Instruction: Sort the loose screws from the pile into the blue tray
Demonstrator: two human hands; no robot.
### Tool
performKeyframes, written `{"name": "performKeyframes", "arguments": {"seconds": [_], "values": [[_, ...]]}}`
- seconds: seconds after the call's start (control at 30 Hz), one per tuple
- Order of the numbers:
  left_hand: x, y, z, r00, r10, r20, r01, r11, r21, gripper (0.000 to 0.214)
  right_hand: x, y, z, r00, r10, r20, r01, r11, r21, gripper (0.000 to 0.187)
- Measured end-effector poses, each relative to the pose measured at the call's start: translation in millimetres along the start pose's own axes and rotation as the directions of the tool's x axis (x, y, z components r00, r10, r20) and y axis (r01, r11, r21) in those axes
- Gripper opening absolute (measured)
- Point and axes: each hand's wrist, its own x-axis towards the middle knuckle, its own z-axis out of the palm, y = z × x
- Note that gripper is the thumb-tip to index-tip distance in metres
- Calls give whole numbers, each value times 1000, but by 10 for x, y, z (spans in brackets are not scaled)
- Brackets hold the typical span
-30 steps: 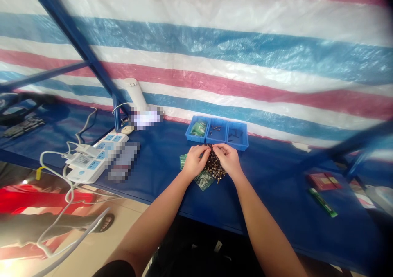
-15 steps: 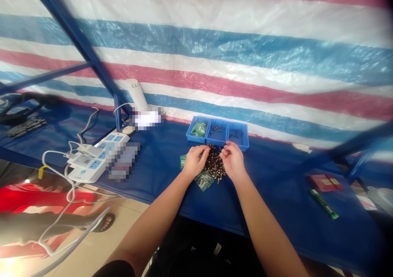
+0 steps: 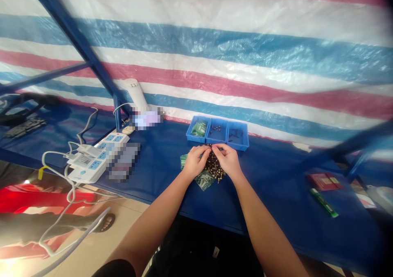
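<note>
Left hand (image 3: pixel 194 162) and right hand (image 3: pixel 228 161) curl in at the screws (image 3: pixel 217 172) (either grip's closure and contents, I cannot tell). A blue tray (image 3: pixel 217 139) stands beyond.

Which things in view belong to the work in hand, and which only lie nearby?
Probably in the work:
heap of small screws, between left hand and right hand
green bag of silvery pieces
blue three-compartment tray

Probably just nearby:
white power strip
red box
narrow green box
</note>
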Motion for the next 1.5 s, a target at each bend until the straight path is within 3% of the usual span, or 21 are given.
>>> {"name": "performKeyframes", "arguments": {"seconds": [0.13,0.43,0.8,1.13,1.5], "values": [[6,-3,2,1000,-7,-4,7,1000,9,23,19,36,3,998,-47,-29,46,999,-26,32],[5,-18,18,996,-79,-46,79,997,1,23,81,112,9,994,20,-107,2,978,209,29],[-5,-2,35,985,-149,-83,140,985,-99,21,22,24,46,999,39,23,-45,938,343,26],[-17,-9,47,983,-126,-131,113,988,-106,19,21,-17,3,993,110,50,-120,932,343,41],[-12,9,45,980,-131,-150,113,986,-120,17,25,-20,7,986,166,25,-165,928,334,37]]}}
